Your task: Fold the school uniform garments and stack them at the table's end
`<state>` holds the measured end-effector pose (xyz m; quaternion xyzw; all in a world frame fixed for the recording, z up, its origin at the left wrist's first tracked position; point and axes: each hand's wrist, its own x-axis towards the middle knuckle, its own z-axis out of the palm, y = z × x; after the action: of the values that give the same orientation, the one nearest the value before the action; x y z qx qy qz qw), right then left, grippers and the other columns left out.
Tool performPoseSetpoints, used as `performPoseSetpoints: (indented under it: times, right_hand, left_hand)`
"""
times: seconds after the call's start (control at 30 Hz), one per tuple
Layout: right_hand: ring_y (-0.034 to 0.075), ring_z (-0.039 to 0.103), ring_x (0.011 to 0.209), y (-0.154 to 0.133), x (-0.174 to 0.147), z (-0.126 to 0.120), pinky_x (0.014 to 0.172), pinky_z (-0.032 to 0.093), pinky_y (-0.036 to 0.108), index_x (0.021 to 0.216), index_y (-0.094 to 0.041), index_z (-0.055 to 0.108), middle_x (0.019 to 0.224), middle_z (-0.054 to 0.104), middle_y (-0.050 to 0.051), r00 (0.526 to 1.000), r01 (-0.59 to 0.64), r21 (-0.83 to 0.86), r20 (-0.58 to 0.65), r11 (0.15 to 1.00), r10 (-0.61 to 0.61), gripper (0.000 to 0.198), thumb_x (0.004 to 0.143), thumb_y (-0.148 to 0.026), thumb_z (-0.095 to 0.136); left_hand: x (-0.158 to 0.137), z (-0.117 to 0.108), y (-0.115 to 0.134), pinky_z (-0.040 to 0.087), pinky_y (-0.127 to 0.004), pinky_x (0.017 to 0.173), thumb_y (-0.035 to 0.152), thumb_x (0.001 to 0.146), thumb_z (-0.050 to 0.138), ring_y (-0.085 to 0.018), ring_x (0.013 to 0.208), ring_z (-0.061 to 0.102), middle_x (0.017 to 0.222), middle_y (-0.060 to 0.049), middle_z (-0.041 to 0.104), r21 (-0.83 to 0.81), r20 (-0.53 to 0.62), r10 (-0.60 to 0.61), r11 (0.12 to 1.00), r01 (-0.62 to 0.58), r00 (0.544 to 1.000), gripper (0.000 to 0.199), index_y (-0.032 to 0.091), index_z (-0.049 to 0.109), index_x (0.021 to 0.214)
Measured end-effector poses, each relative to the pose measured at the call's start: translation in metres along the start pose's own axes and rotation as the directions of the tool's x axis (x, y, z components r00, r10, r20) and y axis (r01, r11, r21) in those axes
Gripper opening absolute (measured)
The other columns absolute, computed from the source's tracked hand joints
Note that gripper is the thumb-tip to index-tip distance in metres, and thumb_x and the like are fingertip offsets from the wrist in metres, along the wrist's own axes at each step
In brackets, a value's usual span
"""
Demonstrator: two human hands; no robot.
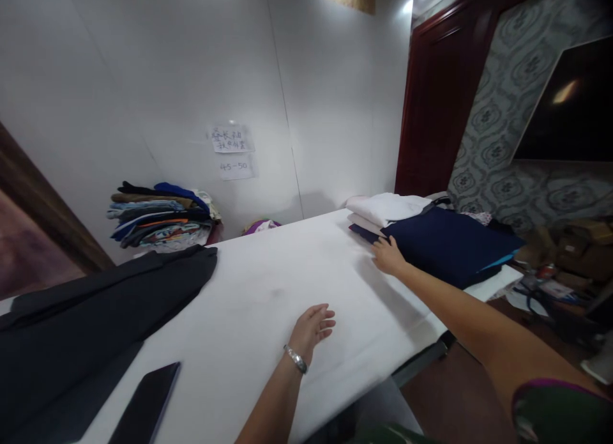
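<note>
My left hand [312,332], with a silver bracelet on its wrist, hovers over the white table [268,290]. Its fingers are apart and nothing is in them. Reaching to the right, my right hand [387,255] is at the near left edge of a stack of folded clothes, its fingers spread. Whether it touches the cloth I cannot tell. A dark navy garment [445,239] lies on the near side of that stack. Behind it is a folded white garment [387,207] on top of other pieces.
Dark grey clothing [110,303] covers the table's left side, with a black phone [146,402] in front. A pile of folded clothes [163,217] stands beyond the far left edge. Paper signs [232,138] hang on the white wall. Boxes [582,249] crowd the right side.
</note>
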<state>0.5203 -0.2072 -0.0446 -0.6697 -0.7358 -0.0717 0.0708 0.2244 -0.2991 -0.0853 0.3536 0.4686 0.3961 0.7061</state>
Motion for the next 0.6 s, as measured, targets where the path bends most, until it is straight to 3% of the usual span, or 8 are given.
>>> performPoseSetpoints:
  times: [0.07, 0.17, 0.27, 0.37, 0.5, 0.6]
  right_hand:
    - [0.032, 0.037, 0.13, -0.026, -0.01, 0.015, 0.107, 0.016, 0.057, 0.122, -0.016, 0.056, 0.13, 0.054, 0.016, 0.995, 0.062, 0.069, 0.077, 0.996, -0.068, 0.039, 0.084, -0.024, 0.05]
    - [0.026, 0.044, 0.126, -0.075, -0.026, 0.04, 0.105, 0.028, 0.05, 0.125, -0.021, 0.054, 0.131, 0.056, 0.01, 0.973, 0.159, 0.15, 0.143, 0.976, -0.181, 0.041, 0.085, -0.026, 0.049]
    - [0.024, 0.041, 0.128, -0.123, -0.039, 0.058, 0.106, 0.028, 0.048, 0.128, -0.022, 0.053, 0.134, 0.053, 0.009, 0.939, 0.284, 0.321, 0.099, 0.904, -0.33, 0.043, 0.085, -0.028, 0.048]
    - [0.026, 0.04, 0.129, -0.164, -0.048, 0.065, 0.106, 0.026, 0.052, 0.126, -0.024, 0.054, 0.134, 0.053, 0.009, 0.888, 0.392, 0.513, 0.005, 0.764, -0.459, 0.042, 0.084, -0.027, 0.05]
    - [0.026, 0.039, 0.131, -0.199, -0.058, 0.071, 0.107, 0.026, 0.053, 0.131, -0.028, 0.051, 0.138, 0.05, 0.006, 0.813, 0.473, 0.606, -0.021, 0.639, -0.581, 0.045, 0.085, -0.028, 0.048]
    - [0.027, 0.039, 0.131, -0.209, -0.064, 0.081, 0.108, 0.026, 0.053, 0.129, -0.024, 0.054, 0.139, 0.049, 0.009, 0.794, 0.5, 0.593, -0.022, 0.631, -0.608, 0.044, 0.087, -0.034, 0.045]
  left_hand:
    - [-0.005, -0.008, 0.0, 0.05, -0.026, 0.068, 0.029, 0.079, 0.066, -0.013, 0.073, 0.065, 0.098, -0.01, 0.068, -0.017, -0.011, 0.004, 1.0, -0.004, 1.0, 0.025, 0.015, 0.06, 0.099]
    - [-0.012, -0.019, 0.002, 0.05, -0.026, 0.068, 0.03, 0.078, 0.067, -0.014, 0.074, 0.065, 0.098, -0.011, 0.068, -0.036, -0.039, 0.015, 0.999, -0.016, 0.999, 0.027, 0.015, 0.06, 0.099]
    - [-0.019, -0.028, 0.006, 0.049, -0.025, 0.068, 0.03, 0.078, 0.067, -0.013, 0.074, 0.065, 0.098, -0.01, 0.068, -0.043, -0.07, 0.046, 0.998, -0.049, 0.996, 0.028, 0.015, 0.06, 0.1]
    - [-0.026, -0.038, 0.012, 0.048, -0.025, 0.068, 0.031, 0.077, 0.067, -0.013, 0.072, 0.065, 0.095, -0.009, 0.069, -0.048, -0.105, 0.092, 0.994, -0.097, 0.99, 0.026, 0.015, 0.061, 0.098]
    - [-0.038, -0.06, 0.022, 0.048, -0.027, 0.069, 0.034, 0.074, 0.069, -0.014, 0.072, 0.065, 0.092, -0.009, 0.07, -0.022, -0.191, 0.182, 0.982, -0.19, 0.964, 0.03, 0.016, 0.062, 0.096]
    - [-0.049, -0.085, 0.032, 0.048, -0.028, 0.069, 0.036, 0.072, 0.07, -0.015, 0.073, 0.065, 0.093, -0.01, 0.069, 0.023, -0.264, 0.268, 0.962, -0.272, 0.926, 0.032, 0.015, 0.063, 0.095]
